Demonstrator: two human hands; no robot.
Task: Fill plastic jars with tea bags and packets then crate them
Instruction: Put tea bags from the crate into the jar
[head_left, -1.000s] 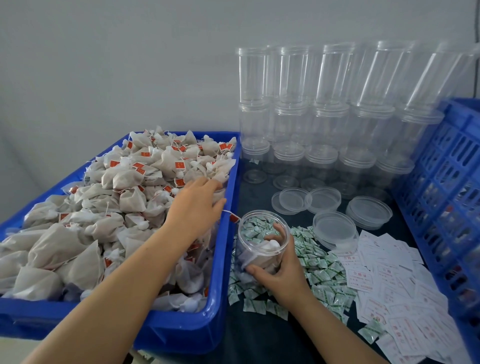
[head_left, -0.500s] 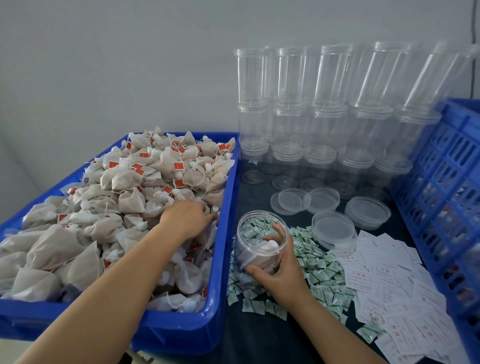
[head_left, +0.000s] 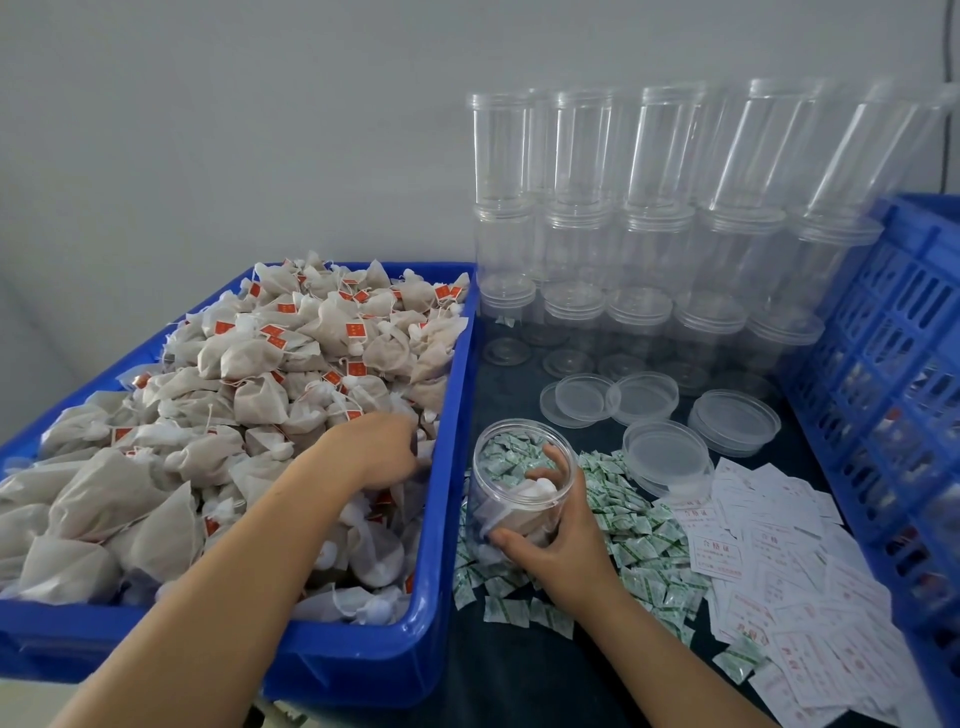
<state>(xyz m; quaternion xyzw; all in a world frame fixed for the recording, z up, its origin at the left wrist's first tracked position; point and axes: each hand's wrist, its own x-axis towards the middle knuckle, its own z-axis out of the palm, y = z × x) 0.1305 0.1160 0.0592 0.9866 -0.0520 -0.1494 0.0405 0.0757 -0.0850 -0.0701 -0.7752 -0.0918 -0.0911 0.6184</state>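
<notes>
The left hand (head_left: 379, 448) is down among the tea bags (head_left: 270, 395) in the blue bin (head_left: 447, 519), near the bin's right wall, fingers curled into the pile; it seems to be closing on a bag, though exactly what it grips is hidden under the knuckles. Just right of that wall, the open plastic jar (head_left: 522, 480) stands tilted on the dark table, its mouth turned up and toward the camera, with a few tea bags already inside. The right hand (head_left: 558, 540) grips the jar from its near side, thumb and fingers wrapped around the wall. So the jar lies to the right of the left hand, just across the bin wall, and the left hand is the nearer 1 for carrying a bag over. Green sachets (head_left: 639, 525) lie scattered around the jar's base; white packets (head_left: 769, 561) lie farther right of the jar.
</notes>
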